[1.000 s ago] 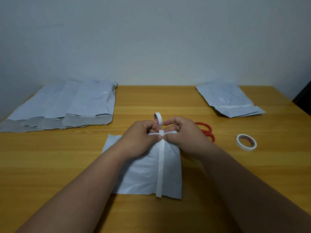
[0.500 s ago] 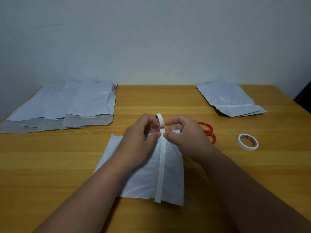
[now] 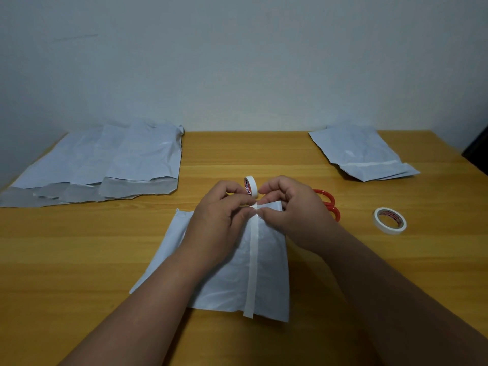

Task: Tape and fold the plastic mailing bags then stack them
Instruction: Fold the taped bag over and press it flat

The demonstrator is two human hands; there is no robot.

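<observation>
We see a smooth, yellow-brown wooden desk [image 3: 79,260] with a straight grain, set against a plain pale wall. In the middle lies a folded plastic mailing bag [image 3: 266,276], white, thin and faintly crinkled, with a glossy sheen; a matte white tape strip [image 3: 253,273] runs down it from the far edge and overhangs the near edge. Our left hand [image 3: 219,220] and right hand [image 3: 290,210] meet at the far end of that strip, thumbs and forefingers curled and pinching the tape and the bag's edge there. Just beyond the fingertips a small white tape roll [image 3: 250,186] stands on edge.

Compared with half a second ago, the bag's near edge lies closer to us and its left corner has swung further out; the hands hold the same pinch at the tape's end.

Red scissors [image 3: 330,204], glossy plastic loops, lie partly hidden behind the right hand. A second tape roll [image 3: 390,221] lies flat further right. Unfolded bags [image 3: 105,162], white with grey flaps, fan out at far left; a stack of folded bags [image 3: 364,154] sits at far right.
</observation>
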